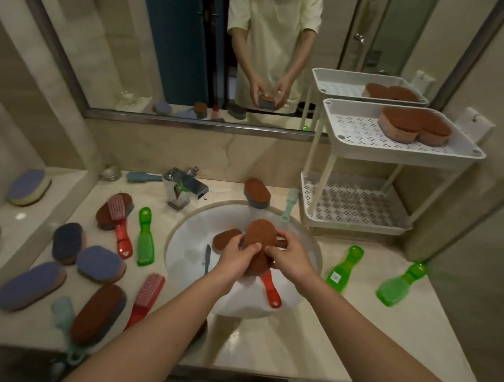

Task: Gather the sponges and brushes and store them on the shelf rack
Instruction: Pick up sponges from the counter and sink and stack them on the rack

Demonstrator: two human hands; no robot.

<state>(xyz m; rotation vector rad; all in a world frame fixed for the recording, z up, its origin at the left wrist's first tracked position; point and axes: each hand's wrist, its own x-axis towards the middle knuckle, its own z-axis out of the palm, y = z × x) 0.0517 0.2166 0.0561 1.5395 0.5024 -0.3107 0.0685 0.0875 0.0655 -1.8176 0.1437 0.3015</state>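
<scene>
Over the white sink (187,240) my left hand (236,254) and my right hand (289,257) grip one brown-topped sponge (261,237) from either side. Another brown sponge (225,239) and a red brush (271,290) lie in the basin below. The white two-tier shelf rack (334,143) stands at the right; two brown sponges (413,124) sit on its top tray. Purple sponges (99,263), brown sponges (99,314), red brushes (120,226) and green brushes (146,237) are spread over the counter on the left. Two green brushes (345,269) lie right of the sink.
A chrome tap (182,187) stands behind the sink, with a brown sponge (256,192) and a pale green brush (289,204) on the rim beside it. A purple sponge (29,187) sits on the left ledge. A mirror (165,50) fills the wall.
</scene>
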